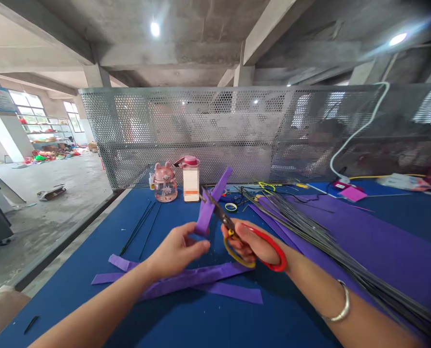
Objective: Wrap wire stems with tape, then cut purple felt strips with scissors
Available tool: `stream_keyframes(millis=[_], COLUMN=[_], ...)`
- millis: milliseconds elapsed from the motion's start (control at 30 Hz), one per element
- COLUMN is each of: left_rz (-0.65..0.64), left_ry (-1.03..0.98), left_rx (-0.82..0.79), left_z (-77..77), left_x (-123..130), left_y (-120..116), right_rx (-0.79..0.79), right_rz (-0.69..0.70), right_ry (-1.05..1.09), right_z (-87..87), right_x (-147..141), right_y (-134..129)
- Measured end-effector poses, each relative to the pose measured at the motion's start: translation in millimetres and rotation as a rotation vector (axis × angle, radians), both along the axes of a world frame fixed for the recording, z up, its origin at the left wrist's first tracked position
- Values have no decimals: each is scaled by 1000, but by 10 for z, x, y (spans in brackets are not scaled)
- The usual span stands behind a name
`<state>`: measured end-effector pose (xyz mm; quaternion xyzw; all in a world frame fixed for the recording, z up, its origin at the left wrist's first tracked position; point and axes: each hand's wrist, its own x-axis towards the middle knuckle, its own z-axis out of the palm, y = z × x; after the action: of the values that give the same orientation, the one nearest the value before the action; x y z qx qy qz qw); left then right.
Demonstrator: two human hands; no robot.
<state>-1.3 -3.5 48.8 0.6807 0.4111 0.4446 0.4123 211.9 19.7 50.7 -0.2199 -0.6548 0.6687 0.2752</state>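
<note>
The left hand pinched the lower end of a purple strip between thumb and fingertips, its grip clenched on the material and holding it upright and slanted above the blue surface, seemingly so the strip stood taut and clear for the blades. The right hand was closed through the red and yellow handles of a pair of scissors, grasping them with the blades pointed up and away toward the strip. The blades stood only slightly parted and met the strip about halfway up its length.

Directly below the strip, several cut purple strips lay flat and crossed on the surface. Right of the strip, a sheaf of thin dark wires fanned across a wide purple sheet. Behind the strip stood a pink bear-shaped bottle and a clear bottle with a pink lid, side by side against the perforated metal screen. A small tape roll lay just right of the strip. Left of the strip, 2 or 3 dark stems rested on the surface.
</note>
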Motion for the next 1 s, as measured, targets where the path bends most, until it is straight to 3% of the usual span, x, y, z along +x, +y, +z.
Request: stream_keyframes(millis=[67, 200, 400, 567, 667, 767, 867, 933, 1000], left_rz=[-90, 20, 13, 156, 273, 383, 359, 297, 238], left_ry=[-55, -212, -270, -362, -393, -443, -462, -461, -499], left_rx=[-277, -504, -607, -528, -495, -478, -453, -475, -477], left_z=[-96, -218, -443, -610, -541, -396, -352, -421, -524], left_x=[16, 50, 44, 6, 5, 34, 78, 95, 87], left_y=[-101, -162, -64, -128, -135, -47, 53, 72, 42], right_rx=[121, 474, 592, 747, 733, 714, 633, 531, 527], right_rz=[-53, -85, -118, -197, -156, -215, -390, -464, -492], right_ry=[-145, -423, -558, -675, -743, -711, -585, -505, -465], right_z=[-62, -161, -228, -221, -160, -101, -111, -164, -231], right_x=[46, 90, 27, -30, 43, 165, 235, 229, 198], right_y=[32, 15, -24, -72, -53, 46, 155, 195, 200])
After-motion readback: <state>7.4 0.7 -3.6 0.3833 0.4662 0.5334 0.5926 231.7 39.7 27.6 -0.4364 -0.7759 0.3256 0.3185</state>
